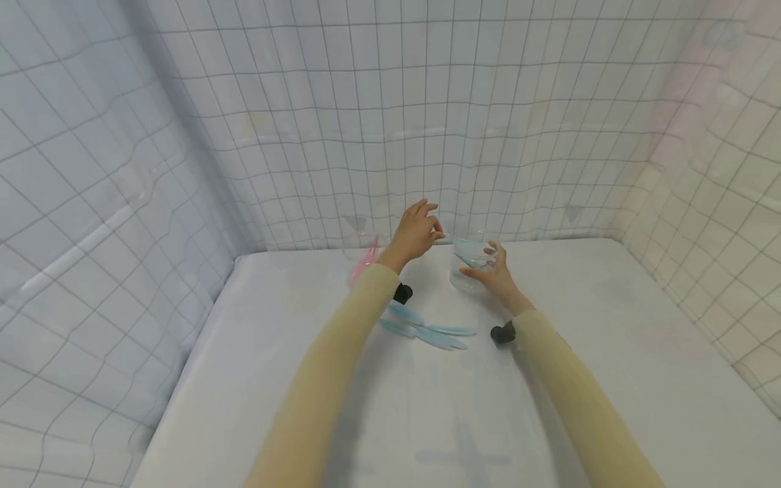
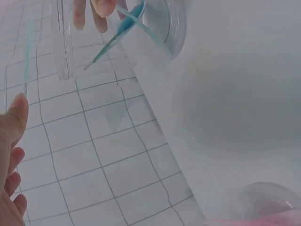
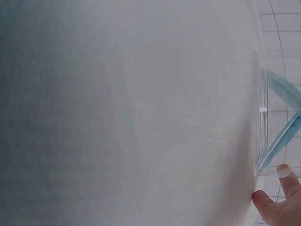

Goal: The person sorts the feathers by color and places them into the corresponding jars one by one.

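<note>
My left hand [image 1: 416,232] is raised just left of the clear jar [image 1: 462,279], its thumb and finger pinching a slender light-blue piece [image 2: 27,56]. Around the right side of that jar curl the thumb and fingers of my right hand [image 1: 499,276]. Inside the jar lie light-blue pieces [image 3: 282,141], tilted and crossing. More light-blue pieces [image 1: 421,330], long and knife-like, lie crossed on the white table in front. Their exact kind is unclear.
A second clear container [image 1: 360,254] holding pink pieces [image 1: 360,268] stands at the left, partly behind my left arm. Black knobs [image 1: 403,293] show by both forearms. Grid-patterned cloth walls [image 1: 396,135] stand behind the white table [image 1: 274,352] and at its sides.
</note>
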Demonstrator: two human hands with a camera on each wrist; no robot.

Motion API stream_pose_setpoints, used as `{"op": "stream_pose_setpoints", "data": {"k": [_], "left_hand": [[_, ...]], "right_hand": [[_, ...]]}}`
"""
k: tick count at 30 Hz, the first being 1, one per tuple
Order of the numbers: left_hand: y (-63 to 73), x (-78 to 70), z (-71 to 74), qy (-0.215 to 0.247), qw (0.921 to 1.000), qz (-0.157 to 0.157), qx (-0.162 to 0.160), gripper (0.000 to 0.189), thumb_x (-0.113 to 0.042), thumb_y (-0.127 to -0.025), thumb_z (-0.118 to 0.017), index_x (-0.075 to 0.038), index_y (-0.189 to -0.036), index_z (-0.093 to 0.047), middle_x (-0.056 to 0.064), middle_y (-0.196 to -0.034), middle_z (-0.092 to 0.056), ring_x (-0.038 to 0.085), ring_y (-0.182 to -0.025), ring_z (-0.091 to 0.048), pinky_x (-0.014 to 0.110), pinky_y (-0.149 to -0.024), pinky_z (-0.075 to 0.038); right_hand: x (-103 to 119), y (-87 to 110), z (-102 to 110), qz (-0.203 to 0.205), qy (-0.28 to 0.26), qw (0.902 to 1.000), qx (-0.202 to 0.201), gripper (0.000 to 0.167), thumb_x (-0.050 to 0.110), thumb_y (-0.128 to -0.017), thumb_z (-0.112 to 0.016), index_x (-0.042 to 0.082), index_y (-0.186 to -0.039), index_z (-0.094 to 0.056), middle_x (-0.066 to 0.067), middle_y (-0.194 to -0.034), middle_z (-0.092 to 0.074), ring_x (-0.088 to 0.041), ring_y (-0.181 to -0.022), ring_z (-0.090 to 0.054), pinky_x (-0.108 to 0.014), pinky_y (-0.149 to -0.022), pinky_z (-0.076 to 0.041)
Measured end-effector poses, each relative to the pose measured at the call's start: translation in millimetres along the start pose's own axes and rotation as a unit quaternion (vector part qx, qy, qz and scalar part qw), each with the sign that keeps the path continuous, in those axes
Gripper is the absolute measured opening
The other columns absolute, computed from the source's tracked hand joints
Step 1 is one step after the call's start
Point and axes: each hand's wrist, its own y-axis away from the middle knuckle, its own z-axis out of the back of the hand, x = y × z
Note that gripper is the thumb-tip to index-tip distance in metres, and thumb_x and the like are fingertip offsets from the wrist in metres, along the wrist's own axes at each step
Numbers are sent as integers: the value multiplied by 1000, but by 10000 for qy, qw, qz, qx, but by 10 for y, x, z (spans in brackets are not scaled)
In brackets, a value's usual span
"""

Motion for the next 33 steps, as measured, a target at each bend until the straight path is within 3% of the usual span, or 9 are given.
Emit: {"op": "stream_pose_setpoints", "data": {"k": [3, 9, 14, 18, 21, 23, 27, 33], "left_hand": [[-49, -92, 32, -563, 9983, 57, 151, 23, -35, -92, -61, -17, -101, -71, 7, -149, -33, 25, -142, -13, 37, -113, -7], [-84, -249, -67, -1577, 9869, -10, 328, 21, -37, -91, -61, -20, -100, -70, 4, -149, -33, 25, -142, -12, 37, -113, -6], [-75, -323, -120, -1645, 9861, -27, 213, 25, -40, -91, -60, -21, -103, -70, 5, -149, -34, 25, -141, -15, 37, -113, -9], [-41, -268, -151, -874, 9961, 129, -13, 26, -40, -91, -60, -19, -105, -68, 6, -148, -35, 24, -140, -19, 36, -112, -13], [23, -170, -169, 78, 9993, 208, -311, 24, -36, -91, -62, -16, -103, -68, 7, -145, -40, 25, -137, -26, 38, -111, -20], [87, -90, -185, 726, 9961, 191, -473, 22, -33, -91, -64, -14, -100, -68, 8, -142, -43, 26, -135, -31, 39, -109, -23], [280, 82, -216, 1769, 9831, 122, -453, 18, -27, -91, -64, -10, -96, -68, 12, -138, -47, 28, -131, -36, 40, -109, -25], [681, 356, -291, 2459, 9690, 126, -203, 18, -22, -92, -65, -5, -98, -69, 14, -131, -54, 28, -126, -43, 38, -106, -29]], "right_hand": [[-11, 22, -16, -36, -27, 10000, 40, 100, 33, -82, -75, 18, -148, -1, -16, -151, -16, -38, -137, -18, -51, -108, -19], [-42, 68, -46, -118, -30, 9999, 100, 99, 32, -84, -74, 19, -148, -1, -17, -151, -15, -37, -137, -17, -50, -109, -19], [-76, 80, -74, -143, 39, 9999, 52, 98, 32, -83, -75, 19, -147, -2, -16, -151, -17, -37, -137, -18, -50, -109, -17], [-87, 67, -74, -91, -16, 9999, 110, 97, 31, -84, -74, 19, -147, -2, -15, -152, -16, -37, -137, -18, -51, -108, -19], [-80, 38, -57, -7, -36, 9999, 119, 96, 31, -84, -74, 19, -147, -1, -14, -151, -15, -38, -136, -18, -51, -107, -21], [-66, 20, -41, 34, -21, 9999, 97, 96, 32, -84, -74, 19, -146, -2, -15, -151, -16, -38, -136, -17, -51, -107, -21], [-30, -4, -8, 97, 60, 9999, 31, 97, 33, -83, -74, 18, -147, -2, -15, -151, -16, -39, -136, -18, -50, -108, -21], [14, 8, 30, 203, 216, 9995, 133, 103, 37, -82, -75, 16, -148, 1, -17, -152, -14, -40, -137, -15, -52, -109, -18]]}}
